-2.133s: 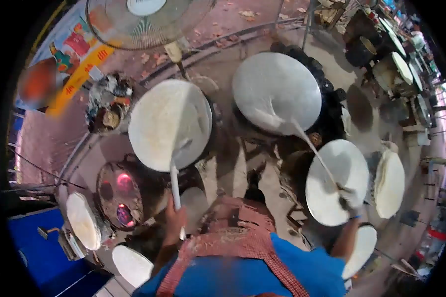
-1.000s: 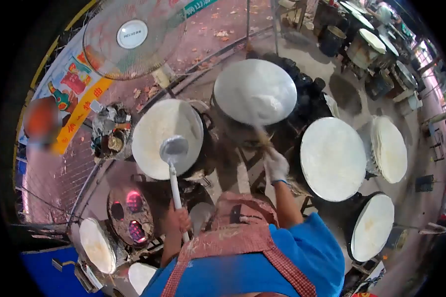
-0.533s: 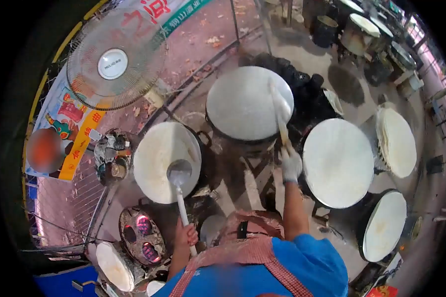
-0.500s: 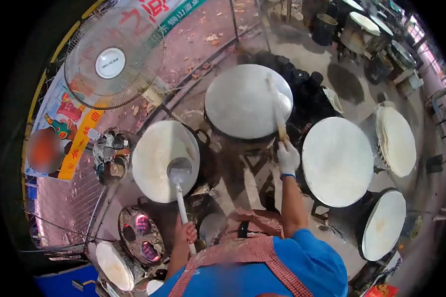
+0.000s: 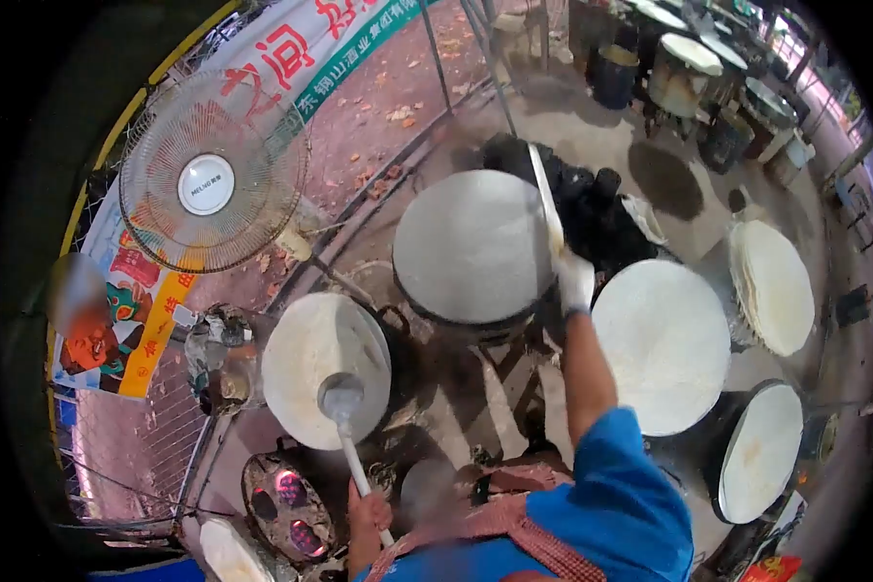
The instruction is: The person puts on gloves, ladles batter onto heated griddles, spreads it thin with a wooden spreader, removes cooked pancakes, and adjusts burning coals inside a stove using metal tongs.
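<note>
My left hand (image 5: 369, 514) is wrapped round the handle of a long metal ladle (image 5: 343, 398). The ladle's bowl rests over a round vessel with a pale, batter-like surface (image 5: 306, 354). My right hand (image 5: 576, 281), in a white glove, grips a long, flat, pale wooden spreader (image 5: 544, 189). The spreader points away from me along the right edge of a round griddle (image 5: 470, 247). A thin greyish-white layer covers that griddle; whether the spreader touches it, I cannot tell.
On my right are a round white sheet on a griddle (image 5: 662, 344), a stack of flatbreads (image 5: 771, 289) and another pale round (image 5: 761, 454). Black briquettes (image 5: 592, 194) lie behind. A stove with glowing coals (image 5: 289, 504) is at lower left; a fan (image 5: 207, 184) stands at upper left.
My right hand has moved the spreader off the griddle's face to its right edge. The glossy patch there now looks evenly spread. The view has tilted, shifting most things down.
</note>
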{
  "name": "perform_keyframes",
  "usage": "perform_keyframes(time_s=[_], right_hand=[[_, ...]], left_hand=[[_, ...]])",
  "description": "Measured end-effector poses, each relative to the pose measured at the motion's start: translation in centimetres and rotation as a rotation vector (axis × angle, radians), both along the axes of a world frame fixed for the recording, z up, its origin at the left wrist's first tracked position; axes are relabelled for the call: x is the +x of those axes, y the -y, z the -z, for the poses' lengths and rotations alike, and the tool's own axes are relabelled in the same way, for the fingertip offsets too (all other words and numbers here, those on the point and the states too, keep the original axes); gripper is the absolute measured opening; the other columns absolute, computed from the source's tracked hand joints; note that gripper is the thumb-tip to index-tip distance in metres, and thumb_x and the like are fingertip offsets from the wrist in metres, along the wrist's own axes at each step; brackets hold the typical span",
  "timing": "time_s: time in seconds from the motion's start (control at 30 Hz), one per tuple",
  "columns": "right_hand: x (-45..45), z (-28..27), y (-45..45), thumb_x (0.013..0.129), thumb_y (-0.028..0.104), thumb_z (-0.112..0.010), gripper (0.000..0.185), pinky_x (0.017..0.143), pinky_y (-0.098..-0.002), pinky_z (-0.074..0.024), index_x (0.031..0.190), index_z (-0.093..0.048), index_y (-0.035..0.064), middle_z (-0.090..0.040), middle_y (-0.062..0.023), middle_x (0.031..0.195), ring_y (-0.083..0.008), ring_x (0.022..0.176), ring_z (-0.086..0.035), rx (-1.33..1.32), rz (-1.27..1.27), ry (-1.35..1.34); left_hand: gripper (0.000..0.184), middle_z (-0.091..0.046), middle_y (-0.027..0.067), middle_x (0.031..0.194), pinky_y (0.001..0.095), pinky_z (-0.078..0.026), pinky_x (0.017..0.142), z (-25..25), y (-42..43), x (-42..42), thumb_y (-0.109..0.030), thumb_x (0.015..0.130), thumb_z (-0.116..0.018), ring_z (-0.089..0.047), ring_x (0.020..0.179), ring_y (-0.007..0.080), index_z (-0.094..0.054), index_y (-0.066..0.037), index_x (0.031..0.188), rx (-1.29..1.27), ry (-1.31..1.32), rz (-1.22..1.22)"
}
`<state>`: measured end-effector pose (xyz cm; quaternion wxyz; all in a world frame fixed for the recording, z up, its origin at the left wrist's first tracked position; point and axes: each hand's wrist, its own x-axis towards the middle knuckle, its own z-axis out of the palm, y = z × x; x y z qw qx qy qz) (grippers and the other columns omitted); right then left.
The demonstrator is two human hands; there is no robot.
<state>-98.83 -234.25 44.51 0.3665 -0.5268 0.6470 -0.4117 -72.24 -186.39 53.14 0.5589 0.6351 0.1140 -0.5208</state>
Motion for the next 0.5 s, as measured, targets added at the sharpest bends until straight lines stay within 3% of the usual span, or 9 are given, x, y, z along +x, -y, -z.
perform_keyframes(time_s=[0.07,0.13,0.2,0.23,0.33,0.4,0.43,0.47,0.5], right_hand=[[1.5,6.7,-5.0,0.074,0.016,-0.066,0.024,0.066,-0.0305,-0.0469,0.088,-0.066,-0.0040,-0.067,-0.0111,0.078,-0.0132,0.069,-0.059,-0.164,-0.070,0.271],[5.2,4.9,-8.9,0.073,0.016,-0.066,0.024,0.073,-0.0282,-0.0465,0.089,-0.067,-0.0025,-0.068,-0.0124,0.082,-0.0127,0.078,-0.061,-0.039,-0.067,0.235],[3.3,1.4,-9.4,0.077,0.021,-0.062,0.029,0.071,-0.0283,-0.0468,0.091,-0.066,-0.0034,-0.068,-0.0099,0.081,-0.0167,0.075,-0.062,-0.142,-0.297,0.153],[1.4,-0.4,-9.5,0.078,0.021,-0.061,0.026,0.067,-0.0295,-0.0466,0.089,-0.067,-0.0020,-0.067,-0.0073,0.080,-0.0167,0.074,-0.062,-0.013,-0.214,0.261],[-1.7,5.2,-9.1,0.080,0.020,-0.061,0.021,0.069,-0.0285,-0.0484,0.088,-0.068,0.0026,-0.067,-0.0068,0.084,-0.0148,0.074,-0.061,0.339,-0.152,1.132],[1.3,11.6,-12.2,0.080,0.019,-0.062,0.022,0.073,-0.0277,-0.0487,0.093,-0.068,0.0025,-0.066,-0.0086,0.089,-0.0149,0.076,-0.061,0.181,-0.076,0.618],[2.7,11.3,-13.9,0.076,0.017,-0.067,0.035,0.084,-0.0266,-0.0445,0.103,-0.064,-0.0039,-0.064,-0.0105,0.101,-0.0159,0.093,-0.059,-0.138,-0.244,0.443],[3.8,0.2,-16.3,0.077,0.015,-0.066,0.038,0.086,-0.0237,-0.0424,0.110,-0.061,-0.0029,-0.062,-0.0116,0.108,-0.0148,0.096,-0.057,0.311,-0.124,0.621],[3.0,2.3,-15.4,0.077,0.016,-0.066,0.037,0.083,-0.0236,-0.0427,0.109,-0.061,-0.0026,-0.063,-0.0105,0.105,-0.0146,0.095,-0.057,0.260,-0.184,0.495]], left_hand=[[0.063,-0.033,-0.0004,0.054,0.0250,-0.026,0.027,0.3,-0.7,-0.8,-0.001,0.084,-0.040,-0.030,0.034,0.0107,-0.019,-0.032,0.134,-0.021,-0.032,-0.037],[0.052,-0.033,-0.0003,0.053,0.0252,-0.026,0.027,2.5,-0.4,0.4,-0.005,0.085,-0.041,-0.030,0.033,0.0113,-0.027,-0.030,0.128,-0.006,-0.037,0.053],[0.048,-0.032,-0.0009,0.052,0.0257,-0.025,0.028,4.0,-1.2,0.8,-0.010,0.088,-0.042,-0.029,0.033,0.0120,-0.029,-0.033,0.129,0.012,-0.100,0.019],[0.045,-0.033,-0.0008,0.052,0.0256,-0.025,0.028,3.1,-1.7,0.3,-0.012,0.089,-0.042,-0.029,0.033,0.0118,-0.031,-0.032,0.128,-0.012,-0.089,0.015],[0.035,-0.033,-0.0008,0.051,0.0250,-0.026,0.027,1.2,-1.7,-0.4,-0.014,0.090,-0.043,-0.028,0.033,0.0112,-0.034,-0.028,0.120,-0.102,-0.069,-0.005],[0.023,-0.032,-0.0016,0.050,0.0242,-0.026,0.026,1.3,-0.9,-0.4,-0.011,0.088,-0.046,-0.029,0.031,0.0110,-0.036,-0.022,0.106,-0.136,-0.112,-0.032],[0.021,-0.032,-0.0016,0.050,0.0243,-0.026,0.026,1.6,-0.7,-0.4,-0.013,0.088,-0.046,-0.029,0.031,0.0111,-0.037,-0.022,0.105,-0.161,-0.175,-0.044],[0.019,-0.032,-0.0016,0.050,0.0243,-0.026,0.026,2.0,-0.5,0.1,-0.014,0.088,-0.046,-0.029,0.031,0.0112,-0.038,-0.022,0.103,-0.185,-0.235,-0.057],[0.016,-0.032,-0.0016,0.050,0.0243,-0.026,0.027,2.3,-0.1,0.3,-0.015,0.088,-0.046,-0.029,0.031,0.0114,-0.039,-0.022,0.102,-0.213,-0.290,-0.069]])
